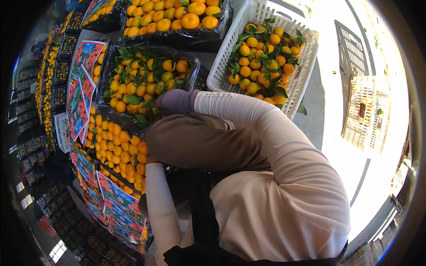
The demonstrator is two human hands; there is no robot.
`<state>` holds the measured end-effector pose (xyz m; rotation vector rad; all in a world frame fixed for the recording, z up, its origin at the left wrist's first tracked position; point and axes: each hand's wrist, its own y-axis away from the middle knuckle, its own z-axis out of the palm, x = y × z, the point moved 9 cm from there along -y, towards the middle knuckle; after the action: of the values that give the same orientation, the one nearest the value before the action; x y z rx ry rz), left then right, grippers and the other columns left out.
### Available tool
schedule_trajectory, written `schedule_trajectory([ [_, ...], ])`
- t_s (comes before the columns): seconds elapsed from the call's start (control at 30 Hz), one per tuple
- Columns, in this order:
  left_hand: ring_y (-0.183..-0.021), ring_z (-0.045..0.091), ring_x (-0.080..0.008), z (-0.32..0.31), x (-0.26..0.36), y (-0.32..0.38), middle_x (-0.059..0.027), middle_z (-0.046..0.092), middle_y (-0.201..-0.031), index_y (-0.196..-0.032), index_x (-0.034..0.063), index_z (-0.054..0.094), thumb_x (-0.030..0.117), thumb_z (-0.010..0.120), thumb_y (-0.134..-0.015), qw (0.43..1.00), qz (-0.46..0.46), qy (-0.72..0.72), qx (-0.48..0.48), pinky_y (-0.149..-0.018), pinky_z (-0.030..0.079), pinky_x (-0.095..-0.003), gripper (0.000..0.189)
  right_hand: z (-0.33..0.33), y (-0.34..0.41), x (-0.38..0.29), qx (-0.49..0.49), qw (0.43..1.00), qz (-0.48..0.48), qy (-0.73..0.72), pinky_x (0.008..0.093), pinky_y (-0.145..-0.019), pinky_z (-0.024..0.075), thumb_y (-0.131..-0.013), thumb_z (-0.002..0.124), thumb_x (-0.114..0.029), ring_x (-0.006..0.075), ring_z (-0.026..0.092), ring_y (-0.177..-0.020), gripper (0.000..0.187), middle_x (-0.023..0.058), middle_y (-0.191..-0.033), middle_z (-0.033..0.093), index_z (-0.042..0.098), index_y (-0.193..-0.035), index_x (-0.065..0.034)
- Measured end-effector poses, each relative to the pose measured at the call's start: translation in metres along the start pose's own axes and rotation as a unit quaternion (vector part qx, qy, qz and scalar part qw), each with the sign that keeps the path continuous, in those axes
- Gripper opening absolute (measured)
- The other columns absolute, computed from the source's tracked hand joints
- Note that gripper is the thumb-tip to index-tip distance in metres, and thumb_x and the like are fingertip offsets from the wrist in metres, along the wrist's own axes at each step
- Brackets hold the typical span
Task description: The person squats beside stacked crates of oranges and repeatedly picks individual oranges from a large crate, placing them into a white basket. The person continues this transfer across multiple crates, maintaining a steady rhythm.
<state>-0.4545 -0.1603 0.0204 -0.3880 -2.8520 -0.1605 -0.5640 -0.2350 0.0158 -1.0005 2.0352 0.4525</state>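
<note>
My right hand (174, 101), in a purple-grey glove or cuff, reaches over the near edge of a box lined with black plastic (116, 116). Inside lie orange citrus fruits, probably mandarins (131, 88), many with green leaves attached. Its fingers are among leaves beside my knee; whether they grip anything is hidden. My left hand (152, 159) is mostly hidden behind my brown-trousered knee (199, 143); only a dark bit beyond the white sleeve shows. Next to it is a box of closely packed leafless mandarins (119, 149).
A white plastic crate (218, 63) of leafy mandarins stands right of the lined box. Another filled box (186, 33) is behind. Printed cardboard sheets (81, 99) lie on boxes at left. Rows of dark crates (61, 71) stretch beyond. A pale crate (359, 113) sits on sunlit floor.
</note>
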Motion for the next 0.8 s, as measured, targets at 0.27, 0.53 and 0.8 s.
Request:
schedule_trajectory([
  [0.27, -0.111, 0.065, -0.0329, 0.005, -0.001, -0.013, -0.0163, 0.068, -0.120, -0.123, 0.0060, 0.066, 0.021, 0.072, -0.088, 0.998, -0.018, 0.047, 0.036, -0.095, 0.052, -0.0404, 0.039, -0.105, 0.265, 0.239, 0.244, 0.897, 0.338, 0.144, 0.0464, -0.077, 0.0572, -0.097, 0.057, -0.023, 0.0369, 0.071, -0.091, 0.026, 0.0164, -0.102, 0.074, 0.070, -0.116, -0.0122],
  [0.53, -0.103, 0.067, -0.0344, 0.022, -0.011, -0.016, -0.0142, 0.069, -0.115, -0.122, 0.0081, 0.069, 0.027, 0.074, -0.086, 0.995, -0.064, 0.078, 0.022, -0.091, 0.053, -0.0412, 0.041, -0.073, 0.301, 0.260, 0.082, 0.859, 0.448, 0.236, 0.0469, -0.086, 0.0562, -0.089, 0.066, -0.031, 0.0413, 0.068, -0.101, 0.048, 0.0211, -0.112, 0.068, 0.061, -0.132, -0.0090],
  [0.8, -0.097, 0.067, -0.0341, 0.024, 0.003, -0.017, -0.0145, 0.070, -0.112, -0.120, 0.0110, 0.070, 0.030, 0.068, -0.087, 0.986, 0.036, -0.016, 0.160, -0.086, 0.053, -0.0427, 0.039, -0.111, 0.102, 0.036, 0.297, 0.952, -0.062, -0.029, 0.0424, -0.105, 0.0466, -0.073, 0.083, -0.015, 0.0395, 0.054, -0.122, 0.062, 0.0211, -0.126, 0.059, 0.060, -0.130, -0.0063],
])
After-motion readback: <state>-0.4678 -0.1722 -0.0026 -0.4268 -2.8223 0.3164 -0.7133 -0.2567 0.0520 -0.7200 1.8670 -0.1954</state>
